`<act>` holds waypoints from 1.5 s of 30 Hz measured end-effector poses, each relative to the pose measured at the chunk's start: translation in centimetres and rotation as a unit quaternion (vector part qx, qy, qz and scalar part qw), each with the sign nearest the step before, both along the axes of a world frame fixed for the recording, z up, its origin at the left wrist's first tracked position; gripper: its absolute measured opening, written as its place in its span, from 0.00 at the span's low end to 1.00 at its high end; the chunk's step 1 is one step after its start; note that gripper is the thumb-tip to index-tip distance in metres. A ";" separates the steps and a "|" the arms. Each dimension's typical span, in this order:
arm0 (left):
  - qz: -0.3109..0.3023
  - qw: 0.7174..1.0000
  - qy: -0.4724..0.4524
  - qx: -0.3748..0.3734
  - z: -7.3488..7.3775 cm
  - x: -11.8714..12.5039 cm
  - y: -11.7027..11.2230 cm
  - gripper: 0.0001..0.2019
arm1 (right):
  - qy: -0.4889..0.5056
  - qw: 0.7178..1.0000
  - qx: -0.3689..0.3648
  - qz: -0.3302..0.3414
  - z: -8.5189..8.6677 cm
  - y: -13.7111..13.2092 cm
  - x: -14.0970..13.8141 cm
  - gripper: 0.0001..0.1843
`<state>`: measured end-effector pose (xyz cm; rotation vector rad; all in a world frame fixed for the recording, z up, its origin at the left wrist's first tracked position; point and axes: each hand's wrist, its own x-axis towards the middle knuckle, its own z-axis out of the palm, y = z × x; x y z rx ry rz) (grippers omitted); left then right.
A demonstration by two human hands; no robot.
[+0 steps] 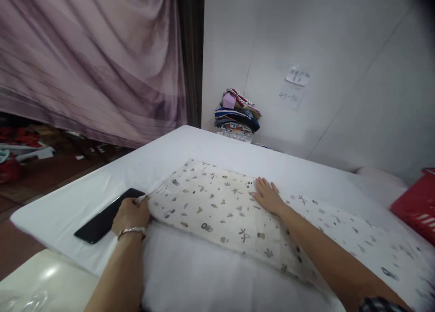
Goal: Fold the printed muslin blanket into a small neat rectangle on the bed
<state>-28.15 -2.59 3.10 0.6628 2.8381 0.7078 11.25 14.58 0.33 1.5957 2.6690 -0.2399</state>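
A cream cloth [214, 199] with small printed motifs lies spread over the white table. My left hand [132, 214], with a bracelet at the wrist, pinches the cloth's near left corner. Flat on the cloth's far right part rests my right hand [268, 195], its fingers spread. Partly behind my left hand is a flat black object [98, 221], long and rectangular, lying on the table. More printed cloth [360, 239] stretches to the right beyond my right forearm; whether it is the same piece I cannot tell.
The white-covered table [163, 156] has rounded corners. Behind it stands a pile of folded fabrics [237, 115] against the pale wall. A red plastic basket [416, 205] sits at the right edge. A pinkish curtain [102, 63] hangs at the left, and a pale stool-like surface [50, 276] is in front.
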 end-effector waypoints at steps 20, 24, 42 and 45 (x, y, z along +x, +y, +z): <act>-0.002 1.000 0.009 0.007 -0.6 -0.2 -0.6 0.17 | 0.012 0.991 -0.039 0.128 0.0 3.3 -14.4 0.41; -0.006 1.000 0.005 0.011 -0.4 0.0 -0.7 0.15 | 0.002 0.993 -0.052 0.110 -0.4 3.5 -15.1 0.41; -0.014 1.000 0.007 0.027 -1.0 -0.1 -0.8 0.12 | 0.026 0.986 -0.021 0.165 -0.4 3.6 -23.6 0.40; -0.015 0.999 0.006 0.041 -1.2 -0.1 -0.8 0.11 | 0.016 0.986 -0.056 0.155 0.0 3.5 -24.3 0.39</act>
